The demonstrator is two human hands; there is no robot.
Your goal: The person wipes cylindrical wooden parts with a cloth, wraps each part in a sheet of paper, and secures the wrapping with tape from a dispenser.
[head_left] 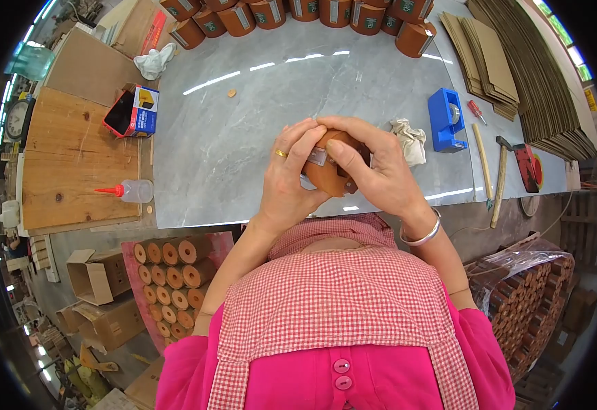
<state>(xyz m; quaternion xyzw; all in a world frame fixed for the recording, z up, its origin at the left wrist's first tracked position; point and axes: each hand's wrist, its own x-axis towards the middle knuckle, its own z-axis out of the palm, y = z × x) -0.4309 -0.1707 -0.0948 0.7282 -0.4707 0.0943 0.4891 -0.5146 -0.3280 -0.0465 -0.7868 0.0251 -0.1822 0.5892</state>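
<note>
Both hands are closed around a brown wooden cylinder [322, 176] above the near edge of the grey table. My left hand [288, 167] wraps its left side, with a ring on one finger. My right hand [373, 160] grips the right side, its thumb pressing on the face near a small clear or metallic piece [317, 156]. A dark opening shows in the cylinder under that thumb; its inside is hidden. A crumpled white cloth [410, 141] lies just right of my right hand.
Several labelled brown cylinders [269, 14] line the table's far edge. To the right are a blue tape dispenser [447, 121], a screwdriver [475, 108], a hammer [501, 171] and stacked cardboard [531, 75]. On the left are a squeeze bottle [136, 191] and a small box [132, 113].
</note>
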